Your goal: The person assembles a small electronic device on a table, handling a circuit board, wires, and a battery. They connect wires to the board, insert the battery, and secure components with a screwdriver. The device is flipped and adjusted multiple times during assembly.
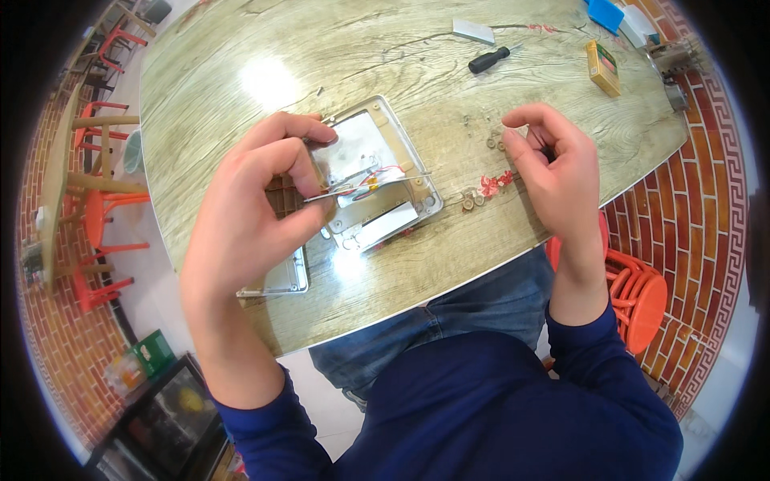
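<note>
My left hand (261, 188) pinches a thin circuit board (325, 195) between thumb and fingers, tilted nearly edge-on. Red wires (391, 170) run from the board over an open shallow plastic housing (434, 200) with a pale rim and beige inside. A white strip (389, 226) lies along the housing's near side. Partly under my left hand and wrist is a second pale casing part (295, 280). My right hand (557, 164) hovers right of the housing, thumb and forefinger closed together; whatever they hold, if anything, cannot be made out. Close by are several small round parts (469, 202).
Toward the far right of the wood-patterned table (449, 272) lie a black-handled screwdriver (489, 60), a white block (473, 31) and a yellow box (603, 68). A blue object (605, 14) sits at the corner. Red stools (646, 309) stand beyond the right edge.
</note>
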`<state>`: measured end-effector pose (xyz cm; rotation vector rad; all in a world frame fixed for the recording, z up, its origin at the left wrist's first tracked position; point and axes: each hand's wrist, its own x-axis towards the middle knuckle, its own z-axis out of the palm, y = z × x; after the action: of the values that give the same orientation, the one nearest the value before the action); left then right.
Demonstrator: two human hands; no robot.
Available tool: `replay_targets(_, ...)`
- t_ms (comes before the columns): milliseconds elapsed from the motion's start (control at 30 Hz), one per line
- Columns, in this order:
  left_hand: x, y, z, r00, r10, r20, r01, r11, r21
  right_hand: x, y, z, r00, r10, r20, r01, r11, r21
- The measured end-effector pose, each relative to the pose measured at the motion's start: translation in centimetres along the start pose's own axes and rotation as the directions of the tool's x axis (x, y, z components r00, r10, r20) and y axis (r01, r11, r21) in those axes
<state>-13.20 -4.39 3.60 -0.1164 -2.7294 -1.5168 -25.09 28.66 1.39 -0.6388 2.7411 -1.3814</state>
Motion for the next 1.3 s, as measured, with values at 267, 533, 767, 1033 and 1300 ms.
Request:
replay_targets(267, 0.2, 0.2, 0.1, 1.0, 0.007, -0.006, -0.007, 0.998, 0.06, -2.7, -0.2, -0.4, 0.993, -0.109, 0.054, 0.1, 0.985, 0.142)
replay_targets(533, 0.4, 0.3, 0.0, 1.0, -0.02, -0.002, 0.02, 0.997, 0.068, -2.8, 0.7, -0.7, 0.888, -0.428, 0.169, 0.419, 0.904, 0.083)
replay_targets(767, 0.5, 0.3, -0.1, 1.0, 0.001, 0.014, -0.003, 0.991, 0.13, -3.5, -0.1, 1.5, 0.83, -0.54, 0.14, 0.521, 0.84, 0.153)
replay_targets(1033, 0.5, 0.4, 0.0, 1.0, -0.022, 0.003, 0.021, 0.993, 0.113, -3.2, -0.2, 0.6, 0.906, -0.413, 0.095, 0.414, 0.91, 0.008)
replay_targets(1300, 0.4, 0.4, 0.2, 0.999, -0.042, -0.012, 0.043, 0.996, 0.081, -2.1, 0.4, -0.8, 0.887, -0.408, 0.219, 0.413, 0.91, 0.023)
